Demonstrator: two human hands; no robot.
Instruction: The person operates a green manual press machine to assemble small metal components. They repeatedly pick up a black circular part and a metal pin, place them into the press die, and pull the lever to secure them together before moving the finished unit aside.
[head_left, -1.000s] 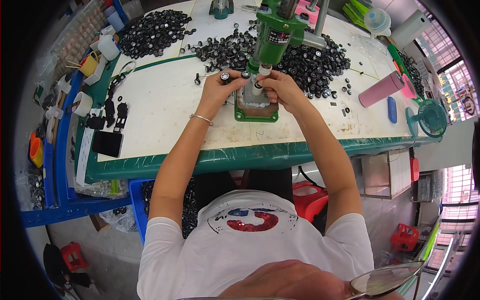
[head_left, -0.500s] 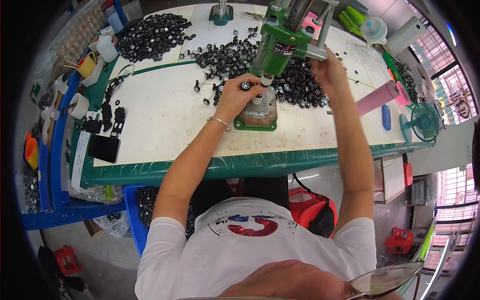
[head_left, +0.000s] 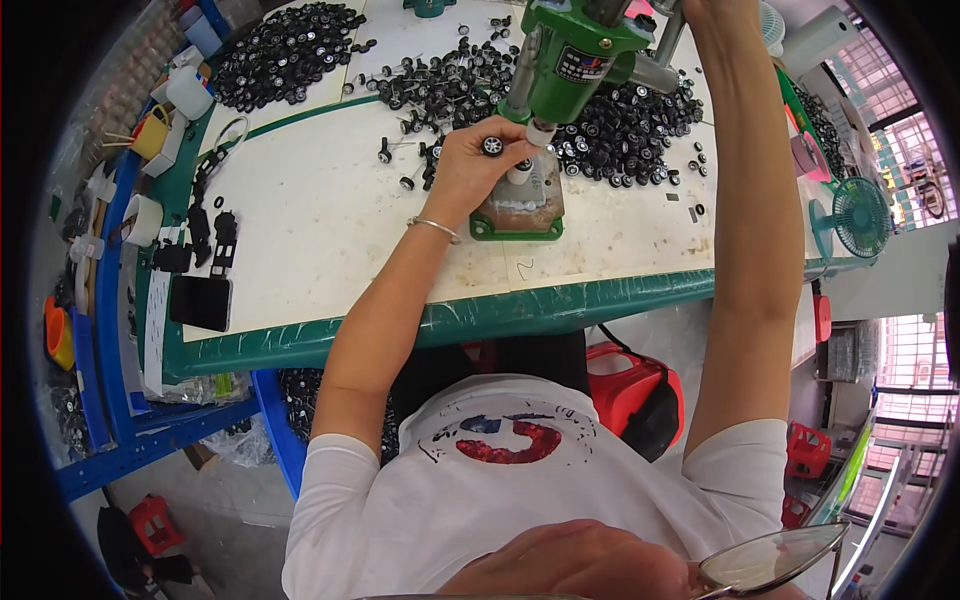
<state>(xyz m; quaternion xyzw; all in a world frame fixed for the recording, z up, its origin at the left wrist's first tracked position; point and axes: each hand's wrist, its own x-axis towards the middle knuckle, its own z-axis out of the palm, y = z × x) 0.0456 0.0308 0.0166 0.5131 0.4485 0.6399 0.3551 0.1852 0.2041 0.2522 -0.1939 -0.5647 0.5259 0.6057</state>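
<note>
My left hand (head_left: 474,168) is closed on a small black toy wheel (head_left: 492,146) with a silver spoked hub. It holds the wheel just above a white post (head_left: 519,172) on the base of a green hand press (head_left: 568,80). The press's white-tipped ram (head_left: 540,133) comes down beside my fingertips. My right arm stretches up past the press's metal lever (head_left: 667,42). My right hand (head_left: 722,8) is at the upper edge of the view, near that lever, with its fingers mostly cut off.
Loose black wheels, several on thin axles (head_left: 440,98), spread behind the press; another pile (head_left: 290,58) lies far left. A black phone (head_left: 201,302) and dark plastic parts (head_left: 226,238) rest at left. A teal fan (head_left: 860,217) stands at right. A blue bin (head_left: 270,410) sits below.
My right hand has risen from beside the press to the far edge of the view. My left hand keeps the wheel in nearly the same spot. The view has shifted slightly.
</note>
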